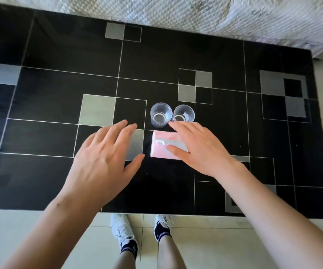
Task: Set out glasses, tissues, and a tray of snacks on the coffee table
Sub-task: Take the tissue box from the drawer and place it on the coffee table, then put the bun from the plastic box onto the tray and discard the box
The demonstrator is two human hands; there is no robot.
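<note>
From my head view, my left hand [106,154] hovers with fingers spread and released over the black glass coffee table [59,84], my right hand [199,148] lies flat-fingered on the pink tissue pack [161,144], and two clear ribbed glasses [160,114] stand at its twelve o'clock.

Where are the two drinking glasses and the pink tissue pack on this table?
left glass [160,115], head view, on its clear base.
right glass [184,114], head view, inside its rim.
pink tissue pack [161,141], head view, on its top face left of the hand.
</note>
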